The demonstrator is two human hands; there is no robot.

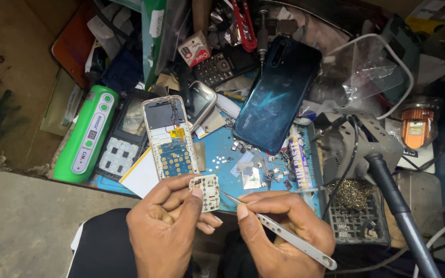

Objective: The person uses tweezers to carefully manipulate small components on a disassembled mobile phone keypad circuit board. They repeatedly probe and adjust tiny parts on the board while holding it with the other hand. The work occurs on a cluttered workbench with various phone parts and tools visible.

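My left hand (pixel 168 226) pinches a small white keypad board (pixel 205 191) between thumb and fingers, low in the middle of the view. My right hand (pixel 279 231) grips metal tweezers (pixel 284 239), whose tip touches the board's right edge. Just above my left hand lies an opened keypad phone (pixel 170 136) with its circuit board and blue key contacts bare, resting on a blue work mat (pixel 222 149).
A dark teal smartphone back (pixel 276 95) lies on the mat beside small metal scraps (pixel 253 167). A green and white device (pixel 86 135) sits at left, another opened phone (pixel 124 136) next to it. At right stand a soldering iron (pixel 397 206), brass wool holder (pixel 356 206) and a tube (pixel 300 159).
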